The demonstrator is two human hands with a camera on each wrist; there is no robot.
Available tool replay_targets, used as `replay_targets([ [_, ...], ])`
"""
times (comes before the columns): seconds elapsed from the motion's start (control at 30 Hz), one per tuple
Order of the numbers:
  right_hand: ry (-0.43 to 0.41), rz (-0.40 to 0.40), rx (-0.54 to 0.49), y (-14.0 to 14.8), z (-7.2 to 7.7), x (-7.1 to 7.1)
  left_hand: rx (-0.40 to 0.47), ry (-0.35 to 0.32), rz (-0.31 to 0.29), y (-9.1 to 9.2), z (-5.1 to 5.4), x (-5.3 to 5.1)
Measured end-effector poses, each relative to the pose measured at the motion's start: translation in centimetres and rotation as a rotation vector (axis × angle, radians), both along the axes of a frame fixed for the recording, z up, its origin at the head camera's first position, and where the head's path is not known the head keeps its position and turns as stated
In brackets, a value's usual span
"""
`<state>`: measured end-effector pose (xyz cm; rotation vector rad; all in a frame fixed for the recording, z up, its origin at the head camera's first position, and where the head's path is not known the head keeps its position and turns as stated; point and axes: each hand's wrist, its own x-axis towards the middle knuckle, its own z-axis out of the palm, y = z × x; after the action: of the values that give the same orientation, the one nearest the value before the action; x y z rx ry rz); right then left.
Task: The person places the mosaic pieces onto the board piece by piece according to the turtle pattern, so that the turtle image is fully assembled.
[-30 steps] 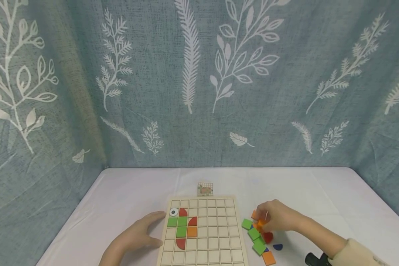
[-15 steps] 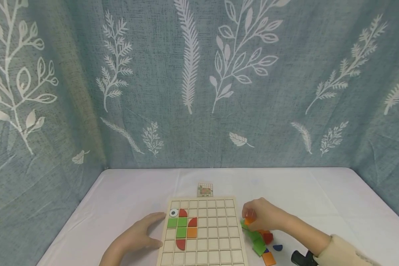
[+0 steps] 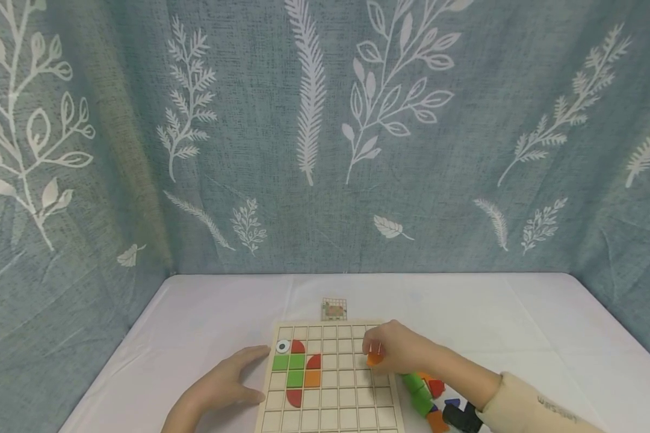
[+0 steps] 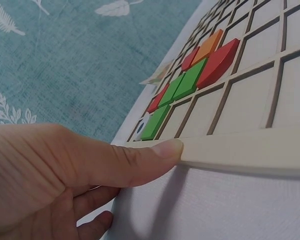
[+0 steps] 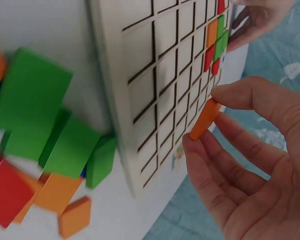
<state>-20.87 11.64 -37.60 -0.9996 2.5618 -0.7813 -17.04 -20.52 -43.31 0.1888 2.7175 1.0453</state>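
Note:
A wooden grid board (image 3: pixel 352 397) lies on the white-covered table. At its left edge is my left hand (image 3: pixel 222 380), thumb and fingertips touching the frame; in the left wrist view the thumb (image 4: pixel 135 162) lies along the rim. My right hand (image 3: pixel 403 349) is above the board's right side and pinches an orange tile (image 5: pixel 205 120) between thumb and fingertips. Set in the board's left cells are a round eye tile (image 3: pixel 283 346), green squares (image 3: pixel 295 377), red rounded tiles (image 3: pixel 295 397) and an orange square (image 3: pixel 312 378).
Right of the board lies a loose pile of green (image 5: pixel 72 152), red (image 5: pixel 9 192), orange and blue tiles, partly under my right forearm. A small picture card (image 3: pixel 334 309) is at the board's far edge. Patterned blue-green cloth (image 3: pixel 325 150) hangs behind the table.
My right hand has moved left from the tile pile to over the board, carrying an orange tile. My left hand stays at the board's edge, and the tiles set in the board look unchanged.

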Motion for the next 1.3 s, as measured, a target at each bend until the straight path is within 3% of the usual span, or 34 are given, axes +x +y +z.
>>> replay_targets([
  [0.43,0.021,0.066,-0.007,-2.9,-0.5,0.4,0.01,-0.011,0.019,0.1,0.2,0.2],
  [0.77,0.015,0.042,0.039,-4.8,-1.1,0.9,-0.017,0.017,0.015,0.3,0.4,0.2],
  [1.0,0.035,0.087,-0.009,-5.7,-1.7,1.0,-0.044,0.027,0.021,0.4,0.4,0.1],
  [1.3,0.008,0.068,-0.015,-6.9,-2.4,1.7,-0.041,0.031,0.02,0.4,0.2,0.1],
])
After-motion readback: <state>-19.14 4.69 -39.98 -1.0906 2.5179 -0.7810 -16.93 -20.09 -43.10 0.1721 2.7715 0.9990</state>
